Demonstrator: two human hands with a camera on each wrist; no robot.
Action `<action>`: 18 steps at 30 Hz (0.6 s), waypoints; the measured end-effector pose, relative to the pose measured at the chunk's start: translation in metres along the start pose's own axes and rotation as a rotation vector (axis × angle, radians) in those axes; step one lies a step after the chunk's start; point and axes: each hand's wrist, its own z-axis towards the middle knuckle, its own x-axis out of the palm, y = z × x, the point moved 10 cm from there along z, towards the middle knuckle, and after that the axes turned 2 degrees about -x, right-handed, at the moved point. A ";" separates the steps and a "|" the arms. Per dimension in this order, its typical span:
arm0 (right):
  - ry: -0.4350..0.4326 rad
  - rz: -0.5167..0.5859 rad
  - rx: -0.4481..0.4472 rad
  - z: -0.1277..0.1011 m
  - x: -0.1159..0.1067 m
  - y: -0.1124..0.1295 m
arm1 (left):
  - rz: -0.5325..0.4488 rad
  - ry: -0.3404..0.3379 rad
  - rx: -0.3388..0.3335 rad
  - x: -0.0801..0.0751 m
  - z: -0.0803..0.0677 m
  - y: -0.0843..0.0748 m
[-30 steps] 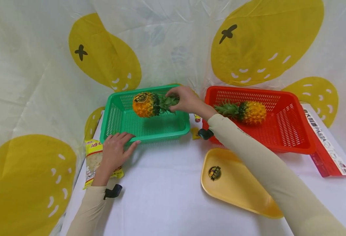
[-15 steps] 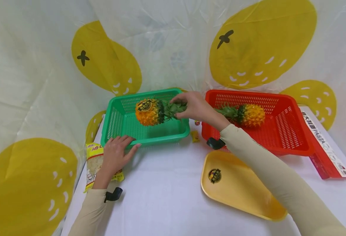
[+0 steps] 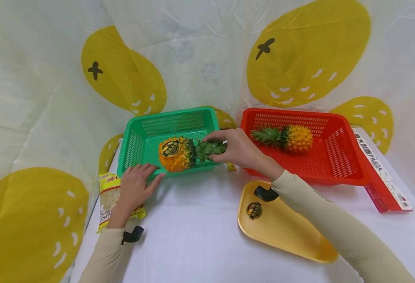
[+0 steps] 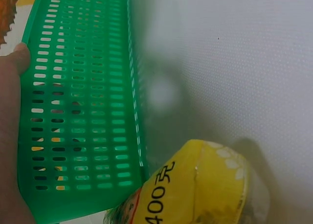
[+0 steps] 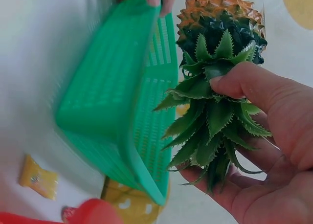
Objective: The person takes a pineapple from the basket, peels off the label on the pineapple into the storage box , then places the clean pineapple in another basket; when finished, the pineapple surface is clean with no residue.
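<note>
Fingers of the right hand (image 3: 241,151) grip one of two pineapples (image 3: 177,154); left hand (image 3: 134,188) lies flat against the green basket (image 3: 136,135).

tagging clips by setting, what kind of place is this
Probably a staged tabletop set rather than a real kitchen: a white-covered table hemmed in by a plastic sheet backdrop with yellow shapes, bearing a green basket and a red basket and toy-like pineapples.

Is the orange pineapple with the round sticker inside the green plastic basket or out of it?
Out. The right hand grips the orange pineapple by its green leaves and holds it in the air over the green plastic basket's front rim.
</note>
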 end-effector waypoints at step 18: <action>0.022 0.046 0.075 -0.056 0.034 0.004 | 0.017 0.056 -0.012 0.003 0.000 0.003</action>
